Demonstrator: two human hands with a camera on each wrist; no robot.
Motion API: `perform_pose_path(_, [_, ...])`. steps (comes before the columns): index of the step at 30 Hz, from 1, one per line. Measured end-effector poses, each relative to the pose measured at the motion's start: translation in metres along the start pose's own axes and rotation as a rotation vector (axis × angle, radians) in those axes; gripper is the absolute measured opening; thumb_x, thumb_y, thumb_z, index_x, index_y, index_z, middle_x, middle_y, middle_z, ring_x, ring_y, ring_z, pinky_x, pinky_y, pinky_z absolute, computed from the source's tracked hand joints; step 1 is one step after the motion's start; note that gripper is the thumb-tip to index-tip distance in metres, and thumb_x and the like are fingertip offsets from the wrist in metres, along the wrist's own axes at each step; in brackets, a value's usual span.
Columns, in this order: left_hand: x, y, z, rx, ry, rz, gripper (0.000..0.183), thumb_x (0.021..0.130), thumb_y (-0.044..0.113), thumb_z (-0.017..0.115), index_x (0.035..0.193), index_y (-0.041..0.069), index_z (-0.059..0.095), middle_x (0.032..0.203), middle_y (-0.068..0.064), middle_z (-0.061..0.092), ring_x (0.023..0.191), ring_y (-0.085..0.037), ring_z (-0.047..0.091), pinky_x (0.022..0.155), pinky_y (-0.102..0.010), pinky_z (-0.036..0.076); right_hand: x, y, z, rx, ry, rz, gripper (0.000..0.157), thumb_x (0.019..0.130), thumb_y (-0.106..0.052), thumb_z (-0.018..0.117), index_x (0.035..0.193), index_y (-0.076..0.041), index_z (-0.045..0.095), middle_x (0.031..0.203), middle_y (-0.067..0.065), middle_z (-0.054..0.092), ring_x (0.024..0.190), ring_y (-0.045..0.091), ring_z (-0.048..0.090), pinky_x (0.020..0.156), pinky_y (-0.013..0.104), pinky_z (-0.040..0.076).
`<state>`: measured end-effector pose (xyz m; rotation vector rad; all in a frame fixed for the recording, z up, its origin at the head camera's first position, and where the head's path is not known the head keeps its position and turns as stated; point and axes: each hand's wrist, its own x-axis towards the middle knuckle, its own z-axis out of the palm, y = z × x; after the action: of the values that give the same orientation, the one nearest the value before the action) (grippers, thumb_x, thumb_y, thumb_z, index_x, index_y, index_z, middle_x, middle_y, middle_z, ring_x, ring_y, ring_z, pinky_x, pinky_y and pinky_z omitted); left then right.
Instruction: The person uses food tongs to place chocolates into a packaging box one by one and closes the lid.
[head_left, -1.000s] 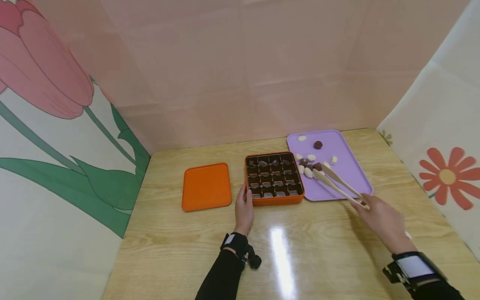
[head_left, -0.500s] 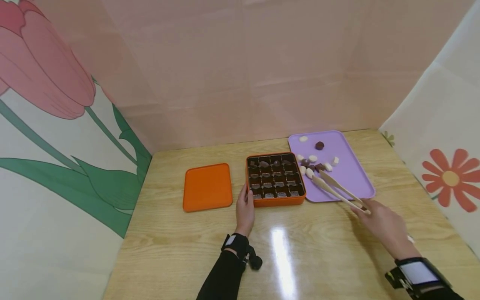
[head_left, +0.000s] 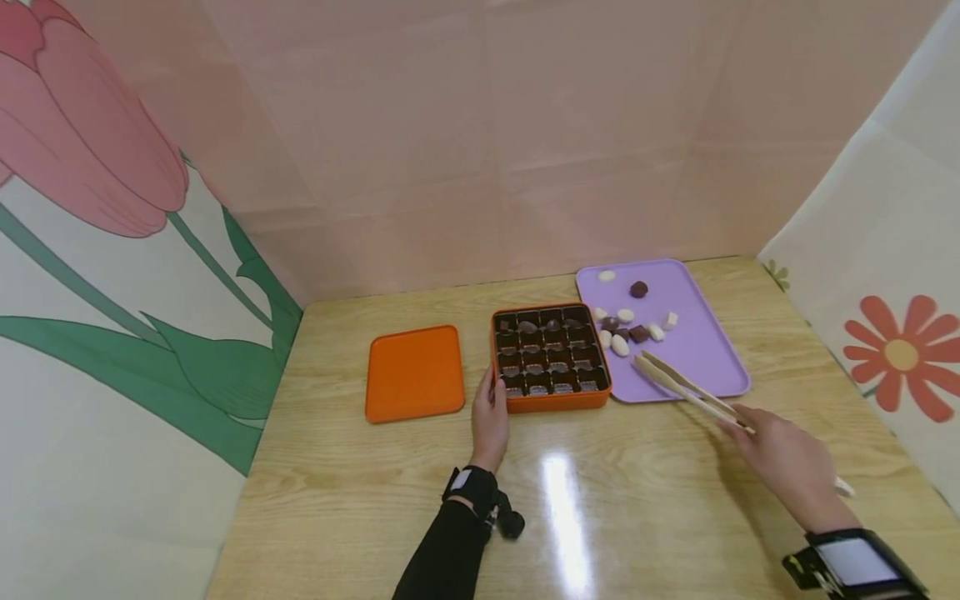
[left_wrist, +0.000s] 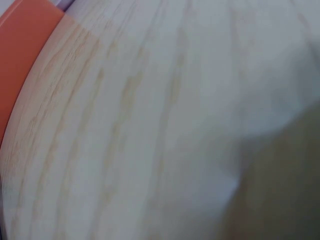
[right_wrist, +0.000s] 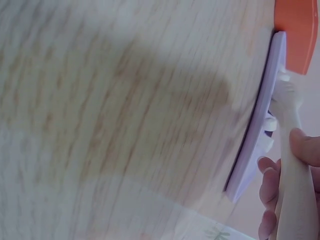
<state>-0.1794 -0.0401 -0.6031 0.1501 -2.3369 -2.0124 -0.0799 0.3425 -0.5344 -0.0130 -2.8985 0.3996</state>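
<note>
One pair of pale, long tongs point(head_left: 654, 371) – your right hand point(head_left: 787, 458) grips it, tips low over the near part of the purple rectangular tray point(head_left: 708, 367), nothing visible between them. On that tray, seven small white pieces point(head_left: 619, 345) and four small dark-brown pieces point(head_left: 638, 289), mostly clustered by its left edge. Step looks like picking pieces one by one; next move seems to call for spreading the tips around one piece, then closing gently, as they look smooth.

One square orange box point(head_left: 558, 402) at the tray's left, touching or just beside it. Its glossy dark-brown insert point(head_left: 557, 367) has sixteen compartments; the far row seems to hold dark pieces, too dim to count. Your left hand point(head_left: 490, 427) rests against the box's left side – clasping or only pressing, can't tell. Farther left, one flat orange lid point(head_left: 415, 373) on the wood-grain table point(head_left: 360, 517).
</note>
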Motion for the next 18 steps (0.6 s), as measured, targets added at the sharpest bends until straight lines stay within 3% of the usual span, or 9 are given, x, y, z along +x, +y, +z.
perform_pose_path(5, [0.0, 0.0, -0.001, 0.001, -0.004, -0.007, 0.05, 0.097, 0.049, 0.038, 0.145, 0.033, 0.034, 0.151, 0.0, 0.04, 0.126, -0.015, 0.046, 0.104, -0.048, 0.043, 0.005, -0.003, -0.002, 0.01, 0.072, -0.008, 0.04, 0.084, -0.03, 0.066, 0.112, -0.001, 0.067, 0.067, 0.025, 0.066, 0.041, 0.025, 0.049, 0.03, 0.034, 0.026])
perform_pose_path(9, [0.0, 0.0, -0.001, 0.007, 0.0, 0.0, 0.052, 0.097, 0.049, 0.037, 0.146, 0.031, 0.034, 0.153, -0.001, 0.037, 0.133, -0.016, 0.038, 0.11, -0.049, 0.038, 0.016, -0.011, -0.004, 0.02, 0.145, -0.048, 0.04, 0.082, -0.028, 0.068, 0.109, 0.001, 0.068, 0.071, 0.028, 0.068, 0.041, 0.025, 0.05, 0.029, 0.034, 0.027])
perform_pose_path(18, [0.002, -0.002, 0.0, 0.017, 0.003, -0.005, 0.052, 0.097, 0.05, 0.038, 0.145, 0.032, 0.034, 0.153, -0.001, 0.037, 0.134, -0.017, 0.037, 0.11, -0.049, 0.038, 0.044, -0.05, -0.008, 0.023, 0.186, -0.113, 0.036, 0.08, -0.029, 0.07, 0.108, -0.006, 0.071, 0.079, 0.022, 0.073, 0.042, 0.02, 0.05, 0.029, 0.031, 0.027])
